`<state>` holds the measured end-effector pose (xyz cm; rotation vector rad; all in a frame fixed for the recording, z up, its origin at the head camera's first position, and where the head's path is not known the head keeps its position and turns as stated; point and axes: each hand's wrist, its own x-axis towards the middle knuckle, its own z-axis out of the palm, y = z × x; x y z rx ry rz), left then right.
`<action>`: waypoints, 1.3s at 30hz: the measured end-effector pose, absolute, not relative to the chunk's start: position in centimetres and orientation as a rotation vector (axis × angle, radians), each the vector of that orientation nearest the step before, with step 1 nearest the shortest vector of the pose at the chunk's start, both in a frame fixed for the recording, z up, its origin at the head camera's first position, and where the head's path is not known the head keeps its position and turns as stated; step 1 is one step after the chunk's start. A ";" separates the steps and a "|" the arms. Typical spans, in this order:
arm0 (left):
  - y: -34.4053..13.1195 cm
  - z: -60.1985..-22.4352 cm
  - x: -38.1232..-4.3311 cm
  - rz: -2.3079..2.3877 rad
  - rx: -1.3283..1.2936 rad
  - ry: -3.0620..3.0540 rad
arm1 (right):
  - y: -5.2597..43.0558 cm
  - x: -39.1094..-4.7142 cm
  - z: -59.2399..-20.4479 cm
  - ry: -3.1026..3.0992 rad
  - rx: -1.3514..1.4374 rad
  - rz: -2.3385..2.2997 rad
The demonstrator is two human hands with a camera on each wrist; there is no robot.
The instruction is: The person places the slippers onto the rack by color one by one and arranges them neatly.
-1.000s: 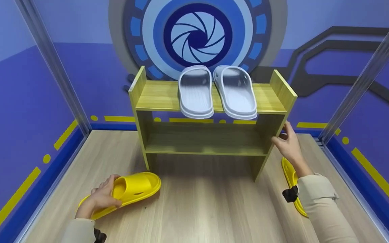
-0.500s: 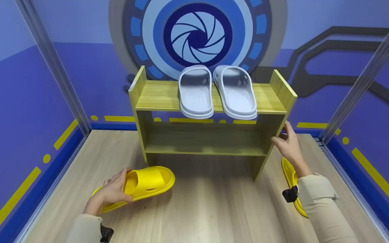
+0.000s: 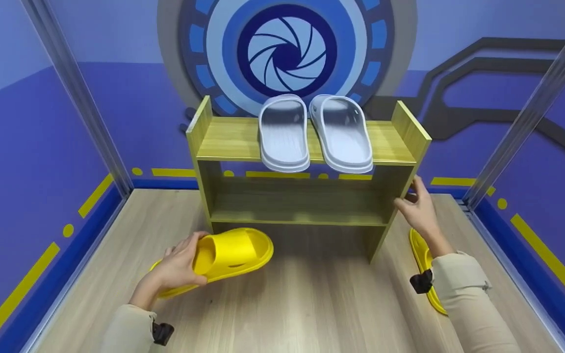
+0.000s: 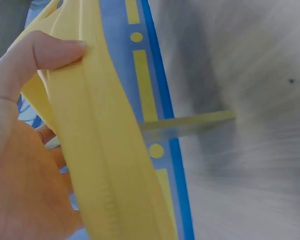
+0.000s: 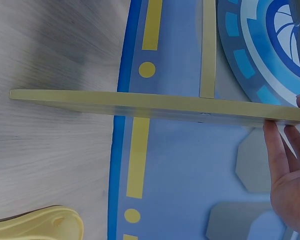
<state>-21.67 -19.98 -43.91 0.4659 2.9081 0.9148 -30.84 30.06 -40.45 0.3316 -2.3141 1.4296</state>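
Note:
My left hand holds a yellow slipper by its heel end, off the floor in front of the wooden shoe rack, toe pointing right. In the left wrist view the thumb presses on the slipper's sole edge and the fingers are partly hidden behind it. On the rack's right side panel, my right hand grips the front edge; thumb and fingers lie on either side of the board in the right wrist view. A second yellow slipper lies on the floor, partly hidden under the right forearm.
Two pale grey slippers sit side by side on the rack's top shelf, heels overhanging its front edge. Below is a lower shelf. Blue-purple walls with metal posts enclose the wood-look floor.
The left hand has carried the yellow slipper right and up, toward the rack's lower left. My right hand stays where it was on the side panel.

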 end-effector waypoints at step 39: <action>-13.0 -41.3 -26.3 0.765 0.252 3.190 | 30.0 -30.9 -40.5 -2.308 0.324 1.436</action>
